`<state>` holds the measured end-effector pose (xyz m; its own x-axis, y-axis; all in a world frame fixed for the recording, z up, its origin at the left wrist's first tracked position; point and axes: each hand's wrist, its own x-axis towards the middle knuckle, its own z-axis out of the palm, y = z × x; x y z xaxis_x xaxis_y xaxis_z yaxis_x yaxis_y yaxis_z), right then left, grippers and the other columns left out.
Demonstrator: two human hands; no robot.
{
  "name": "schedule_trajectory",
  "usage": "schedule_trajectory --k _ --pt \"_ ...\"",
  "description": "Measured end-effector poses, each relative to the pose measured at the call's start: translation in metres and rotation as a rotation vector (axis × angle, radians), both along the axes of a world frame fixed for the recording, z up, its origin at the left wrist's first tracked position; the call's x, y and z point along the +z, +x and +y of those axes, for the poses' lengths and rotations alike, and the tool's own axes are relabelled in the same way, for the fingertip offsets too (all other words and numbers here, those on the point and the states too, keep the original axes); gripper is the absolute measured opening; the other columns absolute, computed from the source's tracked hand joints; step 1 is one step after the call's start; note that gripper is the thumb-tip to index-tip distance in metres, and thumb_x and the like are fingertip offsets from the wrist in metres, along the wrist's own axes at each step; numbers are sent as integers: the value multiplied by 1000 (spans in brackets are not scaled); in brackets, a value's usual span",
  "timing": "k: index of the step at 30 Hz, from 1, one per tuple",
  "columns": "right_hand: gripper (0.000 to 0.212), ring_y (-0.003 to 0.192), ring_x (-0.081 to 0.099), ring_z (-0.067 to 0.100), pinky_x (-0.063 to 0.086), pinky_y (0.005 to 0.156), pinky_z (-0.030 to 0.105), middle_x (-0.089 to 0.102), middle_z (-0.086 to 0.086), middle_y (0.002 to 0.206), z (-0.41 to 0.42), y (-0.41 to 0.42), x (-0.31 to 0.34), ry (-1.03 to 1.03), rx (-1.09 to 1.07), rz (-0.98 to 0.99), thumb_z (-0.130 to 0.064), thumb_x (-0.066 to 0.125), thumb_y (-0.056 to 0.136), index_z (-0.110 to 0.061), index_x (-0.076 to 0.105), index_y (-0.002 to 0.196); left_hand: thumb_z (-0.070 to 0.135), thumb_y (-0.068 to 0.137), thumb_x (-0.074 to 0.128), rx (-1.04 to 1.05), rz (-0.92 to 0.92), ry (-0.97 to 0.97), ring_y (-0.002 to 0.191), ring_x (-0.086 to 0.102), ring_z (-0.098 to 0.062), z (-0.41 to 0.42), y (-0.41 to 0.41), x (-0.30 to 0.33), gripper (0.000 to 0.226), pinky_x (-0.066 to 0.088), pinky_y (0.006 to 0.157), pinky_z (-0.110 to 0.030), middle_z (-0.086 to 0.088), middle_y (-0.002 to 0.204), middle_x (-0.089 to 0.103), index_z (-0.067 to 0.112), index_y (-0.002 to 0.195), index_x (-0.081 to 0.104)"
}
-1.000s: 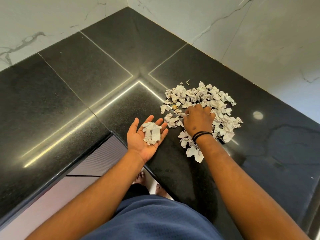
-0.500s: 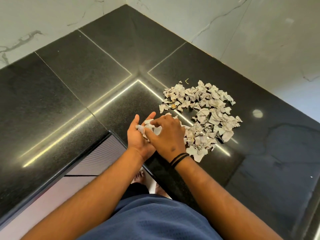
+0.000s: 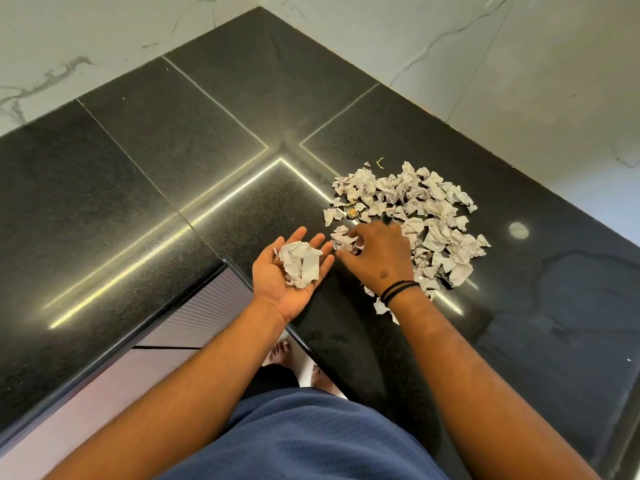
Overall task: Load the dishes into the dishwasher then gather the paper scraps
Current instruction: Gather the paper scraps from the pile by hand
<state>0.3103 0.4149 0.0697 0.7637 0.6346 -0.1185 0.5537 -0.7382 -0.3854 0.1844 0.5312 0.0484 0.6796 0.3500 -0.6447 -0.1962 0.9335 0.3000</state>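
A heap of crumpled white paper scraps (image 3: pixel 426 209) lies on the black granite countertop (image 3: pixel 166 174), right of the inner corner. My left hand (image 3: pixel 273 285) is held palm up at the counter's edge, fingers straight, and carries a small wad of scraps (image 3: pixel 300 263). My right hand (image 3: pixel 377 258) hovers palm down over the heap's near left edge. Its fingers are spread and loosely bent, with the tips at a few scraps (image 3: pixel 341 239). No dishes or dishwasher are in view.
White marble walls (image 3: pixel 519 81) close the counter at the back and right. A small yellowish bit (image 3: pixel 351 213) sits among the scraps. A ribbed cabinet front (image 3: pixel 197 313) lies below the counter edge, with my bare feet (image 3: pixel 278 353) on the floor.
My right hand dropped scraps into my left palm, then moved back right to the heap's edge. The wad in my left palm has grown.
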Motion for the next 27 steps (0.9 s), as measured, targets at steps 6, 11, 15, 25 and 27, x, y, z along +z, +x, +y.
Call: schedule_trajectory --k 6,11,15,25,27 --pt "18 107 50 31 40 84 43 66 1 101 17 -13 -8 -132 33 -134 -27 54 95 -23 72 97 34 101 43 4 13 1 122 61 -43 0 -1 2 44 49 100 -52 -25 131 64 10 132 62" --pt "17 102 54 30 44 85 42 69 -1 97 14 -13 8 88 -56 -114 -34 60 93 -24 73 98 35 102 43 71 46 8 116 64 -43 1 0 4 43 50 101 -51 -26 132 63 8 128 64" --pt "14 92 56 27 45 78 43 69 -2 90 16 -33 29 345 -10 -108 -34 66 88 -23 73 91 39 102 44 115 42 -17 103 69 -37 -3 8 8 44 55 91 -49 -22 127 66 7 126 63" --pt "16 82 62 19 54 79 43 67 -1 85 6 -7 18 528 -212 39 -26 67 89 -15 72 100 34 102 45 63 -22 -4 102 70 -43 2 0 9 41 59 88 -51 -27 125 67 6 123 65" --pt "14 85 63 21 55 80 42 68 1 89 0 15 10 379 -232 57 -22 65 89 -16 73 98 35 101 45 81 -13 -9 102 71 -43 3 -3 6 42 58 88 -51 -26 129 64 6 123 66"
